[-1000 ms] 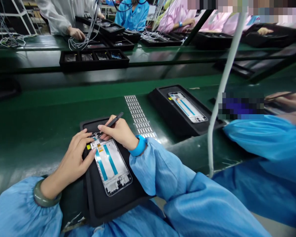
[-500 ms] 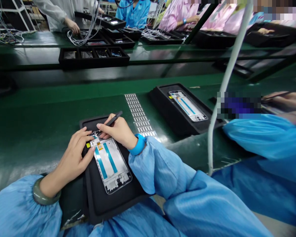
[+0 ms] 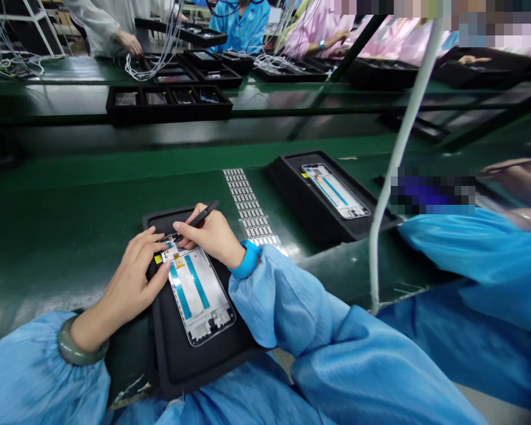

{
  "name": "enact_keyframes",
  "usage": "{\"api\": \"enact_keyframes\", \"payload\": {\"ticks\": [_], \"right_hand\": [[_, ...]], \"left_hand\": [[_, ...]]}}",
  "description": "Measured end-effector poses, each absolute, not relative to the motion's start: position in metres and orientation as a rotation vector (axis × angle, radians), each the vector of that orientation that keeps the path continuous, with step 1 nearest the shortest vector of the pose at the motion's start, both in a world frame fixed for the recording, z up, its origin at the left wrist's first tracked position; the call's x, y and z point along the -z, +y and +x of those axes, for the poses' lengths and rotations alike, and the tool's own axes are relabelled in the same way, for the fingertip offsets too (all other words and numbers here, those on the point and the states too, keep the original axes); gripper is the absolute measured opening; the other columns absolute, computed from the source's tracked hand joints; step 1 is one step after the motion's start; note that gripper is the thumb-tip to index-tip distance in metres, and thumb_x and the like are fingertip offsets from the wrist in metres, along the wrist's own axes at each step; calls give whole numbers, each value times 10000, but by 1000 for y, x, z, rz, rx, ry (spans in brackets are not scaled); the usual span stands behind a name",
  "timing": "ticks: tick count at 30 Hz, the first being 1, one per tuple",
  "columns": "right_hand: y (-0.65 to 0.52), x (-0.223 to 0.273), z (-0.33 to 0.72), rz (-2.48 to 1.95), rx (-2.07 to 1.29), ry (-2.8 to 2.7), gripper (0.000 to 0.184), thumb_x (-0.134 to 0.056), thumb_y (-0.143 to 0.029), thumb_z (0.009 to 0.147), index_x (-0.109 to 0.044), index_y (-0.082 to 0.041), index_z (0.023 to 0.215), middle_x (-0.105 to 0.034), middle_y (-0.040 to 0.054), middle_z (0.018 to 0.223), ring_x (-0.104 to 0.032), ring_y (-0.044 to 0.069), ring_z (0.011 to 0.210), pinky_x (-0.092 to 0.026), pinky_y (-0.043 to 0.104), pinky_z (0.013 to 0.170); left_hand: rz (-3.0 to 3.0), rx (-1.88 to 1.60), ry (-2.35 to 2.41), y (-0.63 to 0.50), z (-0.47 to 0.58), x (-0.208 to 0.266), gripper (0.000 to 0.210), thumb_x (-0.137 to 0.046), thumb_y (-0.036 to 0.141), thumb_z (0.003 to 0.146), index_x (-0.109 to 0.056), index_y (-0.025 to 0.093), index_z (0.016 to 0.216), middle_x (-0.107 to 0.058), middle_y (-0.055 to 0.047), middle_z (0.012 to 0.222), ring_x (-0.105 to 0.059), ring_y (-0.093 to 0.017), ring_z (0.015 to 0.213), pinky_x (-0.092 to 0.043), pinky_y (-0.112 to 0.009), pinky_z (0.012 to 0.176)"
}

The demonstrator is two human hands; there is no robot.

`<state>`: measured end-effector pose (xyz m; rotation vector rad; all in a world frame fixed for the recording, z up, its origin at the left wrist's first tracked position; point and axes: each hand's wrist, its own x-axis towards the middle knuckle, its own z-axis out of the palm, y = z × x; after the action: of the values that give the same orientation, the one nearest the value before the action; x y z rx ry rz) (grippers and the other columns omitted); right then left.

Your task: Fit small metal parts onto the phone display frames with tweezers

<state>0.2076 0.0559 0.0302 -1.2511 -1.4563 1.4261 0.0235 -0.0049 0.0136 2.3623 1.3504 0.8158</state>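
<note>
A silvery phone frame (image 3: 207, 277) with two blue strips lies in a black foam tray (image 3: 177, 366). My left hand (image 3: 135, 274) rests along the upper left edge of this frame, fingers stretched and thumb apart, fingertips touching it. A yellow tab (image 3: 158, 259) shows between those fingers. Closed around black tweezers (image 3: 206, 213), my right hand (image 3: 210, 233) is over the top end of the frame. The tweezer tips point down toward the frame's top, and the fingers partly hide them. An orange flex piece (image 3: 178, 261) sits just below the tips.
A sheet of small labels (image 3: 248, 203) lies on the green bench (image 3: 92, 206) beyond my hands. Another phone frame (image 3: 336, 192) sits in a second black tray (image 3: 292, 195). A white hose (image 3: 392, 177) hangs at right, near a co-worker's blue sleeve (image 3: 478, 248). More trays (image 3: 168, 115) stand behind.
The view has shifted very slightly. Both my hands, the tweezers and the phone frame stay in nearly the same place. A co-worker's hand at right has moved a little.
</note>
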Motion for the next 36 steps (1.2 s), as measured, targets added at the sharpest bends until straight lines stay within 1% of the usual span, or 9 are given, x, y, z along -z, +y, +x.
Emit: {"api": "enact_keyframes", "payload": {"ticks": [4, 8, 12, 15, 19, 22, 28, 32, 36], "right_hand": [[55, -32, 207, -1268, -1392, -1472, 290, -674, -366, 738, -439, -196, 725, -649, -3, 531, -671, 158, 516, -543, 220, 464], [53, -33, 207, -1277, -1355, -1504, 273, -664, -352, 746, -438, -202, 720, -646, -10, 536, -674, 160, 528, -537, 224, 473], [51, -34, 207, -1274, -1251, -1620, 253, -634, -365, 772, -440, -210, 727, -644, -19, 561, -680, 161, 560, -534, 237, 511], [49, -36, 208, -1280, -1199, -1673, 274, -651, -397, 757, -451, -211, 735, -636, -17, 576, -684, 170, 590, -533, 248, 528], [52, -45, 209, -1221, -1202, -1499, 314, -646, -456, 752, -456, -206, 777, -629, -21, 601, -675, 152, 580, -547, 251, 542], [62, -48, 208, -1073, -1251, -1397, 335, -650, -465, 741, -449, -205, 805, -620, -29, 670, -683, 140, 648, -566, 243, 582], [80, -35, 202, -1016, -1384, -1475, 292, -669, -396, 730, -466, -195, 789, -600, -34, 681, -664, 127, 675, -579, 265, 634], [80, -30, 202, -1009, -1406, -1459, 276, -673, -350, 723, -453, -200, 794, -584, -38, 679, -653, 131, 670, -570, 280, 633], [79, -30, 204, -977, -1395, -1547, 252, -652, -319, 736, -440, -206, 810, -554, -42, 696, -632, 125, 663, -549, 288, 645]], "left_hand": [[2374, -811, 1352, -4, 23, -13, 257, -485, 262, 859, -497, 207, 1109, -509, -99, 1231, -362, -287, 1286, -351, -510, 1041], [2432, -776, 1344, -4, 23, -13, 302, -455, 245, 884, -495, 206, 1181, -488, -101, 1237, -342, -274, 1294, -339, -494, 1051], [2518, -668, 1376, -5, 24, -17, 316, -416, 250, 903, -515, 187, 1196, -474, -116, 1249, -343, -273, 1293, -335, -489, 1053], [2600, -553, 1436, -6, 27, -22, 323, -415, 261, 898, -532, 176, 1186, -499, -120, 1241, -374, -283, 1275, -327, -504, 1054], [2671, -443, 1513, -7, 32, -27, 330, -412, 263, 887, -550, 181, 1176, -527, -113, 1233, -409, -291, 1253, -332, -508, 1046], [2674, -446, 1529, -8, 34, -27, 339, -402, 265, 893, -544, 175, 1188, -524, -116, 1240, -402, -289, 1261, -337, -504, 1044], [2619, -482, 1560, -11, 35, -23, 339, -390, 259, 905, -520, 173, 1206, -491, -119, 1270, -364, -280, 1291, -352, -498, 1039], [2621, -485, 1568, -12, 34, -21, 372, -377, 267, 916, -480, 173, 1261, -474, -122, 1283, -349, -279, 1300, -357, -498, 1037], [2628, -472, 1571, -12, 34, -20, 374, -369, 273, 921, -484, 161, 1259, -474, -126, 1284, -345, -281, 1302, -360, -496, 1038]]}}
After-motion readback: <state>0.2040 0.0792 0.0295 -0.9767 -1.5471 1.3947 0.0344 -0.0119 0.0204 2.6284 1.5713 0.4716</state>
